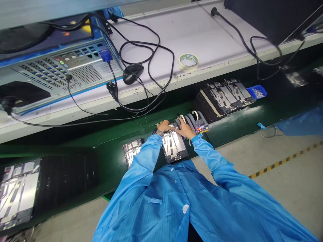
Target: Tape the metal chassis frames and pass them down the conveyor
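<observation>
A flat electronic panel (174, 146), silver with black strips and a dark lower edge, lies in front of me on the green bench. My left hand (164, 126) rests on its far end, fingers bent and drawn together. My right hand (185, 129) meets it from the right at the same end, thumb towards the left fingertips. A tiny pale bit shows where the fingers meet, too small to name. Just beyond my right hand stand grey tape dispensers (201, 123) with white rolls.
Another panel (132, 151) lies left of my arm, and a larger one (19, 191) at far left. A panel stack (227, 95) stands right, beside a blue bag (256, 91). The white shelf (161, 84) above holds a computer case (85, 74), looping cables and a tape roll (188, 61).
</observation>
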Action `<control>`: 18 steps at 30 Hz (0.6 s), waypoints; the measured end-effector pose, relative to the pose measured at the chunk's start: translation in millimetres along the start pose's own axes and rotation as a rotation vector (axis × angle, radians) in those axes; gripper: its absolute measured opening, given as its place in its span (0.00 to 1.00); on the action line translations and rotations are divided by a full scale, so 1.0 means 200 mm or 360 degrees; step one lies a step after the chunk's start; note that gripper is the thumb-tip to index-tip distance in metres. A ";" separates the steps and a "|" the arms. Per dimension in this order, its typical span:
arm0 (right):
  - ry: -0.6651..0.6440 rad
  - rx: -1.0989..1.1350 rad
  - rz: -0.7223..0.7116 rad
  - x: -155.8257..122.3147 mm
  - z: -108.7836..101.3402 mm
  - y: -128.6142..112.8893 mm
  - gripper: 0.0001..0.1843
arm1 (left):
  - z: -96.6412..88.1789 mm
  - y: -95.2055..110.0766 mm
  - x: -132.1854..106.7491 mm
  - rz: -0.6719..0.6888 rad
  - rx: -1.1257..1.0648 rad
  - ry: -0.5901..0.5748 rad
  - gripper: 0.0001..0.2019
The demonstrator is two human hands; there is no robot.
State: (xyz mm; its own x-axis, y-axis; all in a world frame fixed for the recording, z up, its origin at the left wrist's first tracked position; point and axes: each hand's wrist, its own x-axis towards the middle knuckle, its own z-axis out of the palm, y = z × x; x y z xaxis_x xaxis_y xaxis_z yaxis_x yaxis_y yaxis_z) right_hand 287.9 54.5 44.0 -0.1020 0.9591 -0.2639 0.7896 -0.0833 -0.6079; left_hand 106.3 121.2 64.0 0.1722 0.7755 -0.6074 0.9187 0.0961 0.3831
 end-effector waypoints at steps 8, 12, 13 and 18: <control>0.0245 -0.0026 -0.0128 -0.14 0.04 -0.12 0.42 | -0.09 -0.27 -0.22 0.0552 -0.0388 0.0341 0.25; 0.0001 0.0093 -0.0477 -0.15 0.15 -0.26 0.42 | 0.00 -0.48 -0.37 0.0335 -0.0744 0.0588 0.21; -0.0042 0.0099 -0.0524 -0.14 0.18 -0.29 0.42 | 0.04 -0.51 -0.39 0.0246 -0.0810 0.0614 0.21; -0.0111 0.0183 -0.0527 -0.02 0.25 -0.34 0.36 | 0.26 -0.49 -0.45 -0.0006 -0.1033 0.0652 0.22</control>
State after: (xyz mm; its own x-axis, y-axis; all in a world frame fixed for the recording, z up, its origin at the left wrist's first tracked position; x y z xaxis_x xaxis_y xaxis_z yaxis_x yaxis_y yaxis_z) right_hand 203.7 42.6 48.9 -0.3851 0.9188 -0.0869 0.6339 0.1949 -0.7484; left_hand 19.2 9.2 44.2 -0.0923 0.9317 -0.3514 0.5044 0.3480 0.7902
